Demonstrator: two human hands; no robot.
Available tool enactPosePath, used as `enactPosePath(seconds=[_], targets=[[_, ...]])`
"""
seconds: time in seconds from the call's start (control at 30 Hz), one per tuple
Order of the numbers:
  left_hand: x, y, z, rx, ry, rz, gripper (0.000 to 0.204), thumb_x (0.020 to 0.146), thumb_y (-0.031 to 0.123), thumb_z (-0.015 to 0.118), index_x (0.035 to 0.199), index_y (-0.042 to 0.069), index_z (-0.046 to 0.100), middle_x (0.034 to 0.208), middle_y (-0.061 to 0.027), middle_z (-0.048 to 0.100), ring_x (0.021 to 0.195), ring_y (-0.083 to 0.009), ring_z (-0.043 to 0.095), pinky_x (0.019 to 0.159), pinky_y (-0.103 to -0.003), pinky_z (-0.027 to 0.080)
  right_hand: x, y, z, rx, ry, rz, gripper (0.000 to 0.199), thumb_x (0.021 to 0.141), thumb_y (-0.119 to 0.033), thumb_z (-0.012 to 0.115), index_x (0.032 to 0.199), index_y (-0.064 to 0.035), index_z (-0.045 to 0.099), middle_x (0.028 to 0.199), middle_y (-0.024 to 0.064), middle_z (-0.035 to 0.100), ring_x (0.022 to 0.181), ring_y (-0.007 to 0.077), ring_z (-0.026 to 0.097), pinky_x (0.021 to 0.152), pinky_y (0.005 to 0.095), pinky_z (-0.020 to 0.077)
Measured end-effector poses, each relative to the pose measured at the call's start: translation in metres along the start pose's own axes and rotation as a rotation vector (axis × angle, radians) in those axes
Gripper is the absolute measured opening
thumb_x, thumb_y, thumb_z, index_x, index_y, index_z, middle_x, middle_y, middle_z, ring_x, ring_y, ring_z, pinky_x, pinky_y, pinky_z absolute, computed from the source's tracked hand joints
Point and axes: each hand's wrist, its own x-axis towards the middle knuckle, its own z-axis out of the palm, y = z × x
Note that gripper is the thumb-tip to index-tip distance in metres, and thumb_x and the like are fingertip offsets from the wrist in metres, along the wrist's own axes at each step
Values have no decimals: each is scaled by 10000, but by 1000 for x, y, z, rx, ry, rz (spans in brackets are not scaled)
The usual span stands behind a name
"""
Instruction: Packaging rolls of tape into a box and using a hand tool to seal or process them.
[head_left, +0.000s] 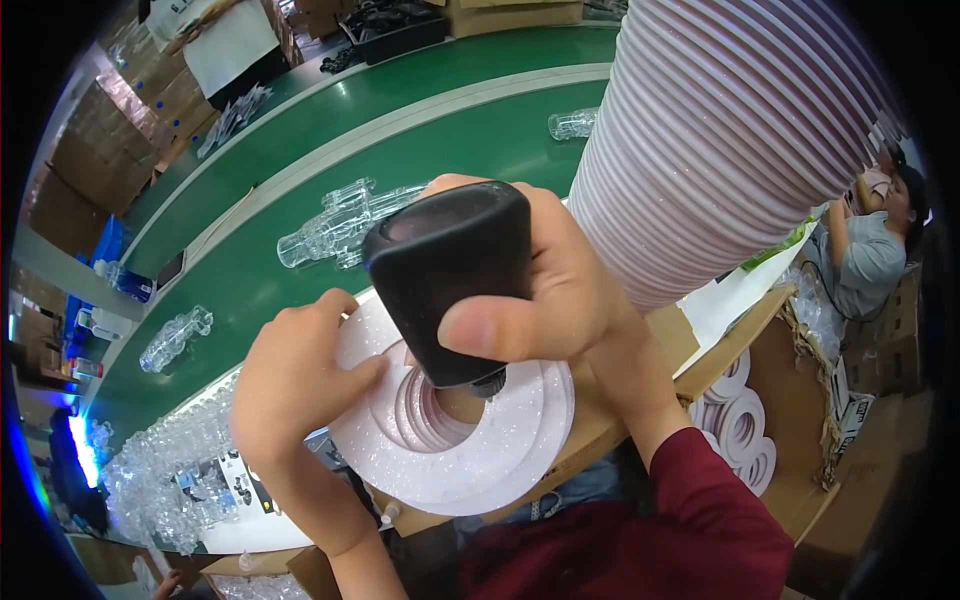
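My right hand [565, 290] is wrapped round a black squeeze bottle [450, 270], tilted with its small dark nozzle pointing down. The nozzle tip is just over a short stack of pale pink, glittery flat rings [480, 475] in front of me. Whether it touches the top ring, or whether anything comes out, I cannot tell. At the stack's left side, my left hand [285, 375] grips the rings, thumb on the upper face near the centre hole. A tall leaning column of the same kind of rings [720, 140] rises beside my right hand.
Beyond my hands runs a green conveyor belt [240, 240] carrying clear plastic parts [345, 222]. More clear parts [160, 470] are heaped at the left. An open cardboard box [790, 400] at the right holds loose pink rings [740, 425]. Another person [870, 245] sits at the far right.
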Motion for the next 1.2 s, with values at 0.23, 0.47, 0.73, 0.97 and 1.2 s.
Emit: enactPosePath(seconds=[0.23,0.47,0.73,0.97,1.2], targets=[[8,9,8,-109,115,99,448,695,257,774,1040,2,642,914,-224,685,863,-413,653,752,-431,521,-2,13,-10,17,-88,-264,335,779,-195,763,1012,5,630,790,11,613,686,81,541,604,244,443],[11,14,7,-179,109,137,259,725,203,724,876,4,657,819,-220,654,773,-435,610,676,-415,504,1,28,-6,4,-135,-247,408,788,-254,796,1049,15,637,850,60,674,745,100,607,668,252,498],[13,16,5,-50,76,97,313,703,241,753,843,-16,644,728,-217,628,720,-410,618,654,-415,500,-2,21,-2,182,-8,-121,394,817,-234,777,1081,14,624,883,33,661,783,103,609,684,253,503],[8,20,14,-11,243,153,346,710,298,753,849,-7,668,827,-211,678,819,-397,656,717,-456,512,0,-2,8,231,226,110,365,847,-246,747,1065,16,615,881,44,657,780,89,616,689,245,516],[15,38,15,-17,101,87,285,736,269,687,827,-1,667,797,-215,665,776,-413,639,673,-461,512,-1,0,16,33,223,105,373,827,-219,749,1082,1,589,890,34,625,784,88,587,704,239,496]])
